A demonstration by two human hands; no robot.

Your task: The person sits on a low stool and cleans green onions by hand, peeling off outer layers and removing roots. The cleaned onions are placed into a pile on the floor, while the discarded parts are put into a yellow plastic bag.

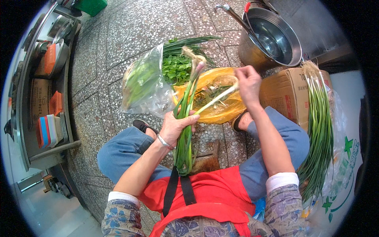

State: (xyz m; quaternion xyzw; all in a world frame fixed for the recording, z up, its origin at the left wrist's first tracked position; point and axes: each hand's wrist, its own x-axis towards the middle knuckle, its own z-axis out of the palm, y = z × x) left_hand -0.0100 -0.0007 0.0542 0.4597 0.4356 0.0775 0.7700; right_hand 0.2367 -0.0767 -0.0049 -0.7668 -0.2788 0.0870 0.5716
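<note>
My left hand (178, 126) is closed around a few green onion stalks (186, 102), whose purplish bulbs and roots point away from me. One pale stem (217, 97) slants from that hand to the fingertips of my right hand (248, 84), which pinch its root end. Below the stem, a yellow plastic bag (213, 117) lies spread on the floor with leaf and skin scraps (208, 94) in it. Left of it, a clear plastic bag (145, 84) holds greens, with leafy herbs (177, 69) and long green leaves (192, 43) beside it.
A metal bucket (244, 49) with a ladle (237, 17) stands at the upper right. A cardboard box (278, 94) is near my right knee, beside a large bunch of green onions (319, 118). At the left, a metal shelf (66, 118) holds plastic baskets (49, 130) and metal pans.
</note>
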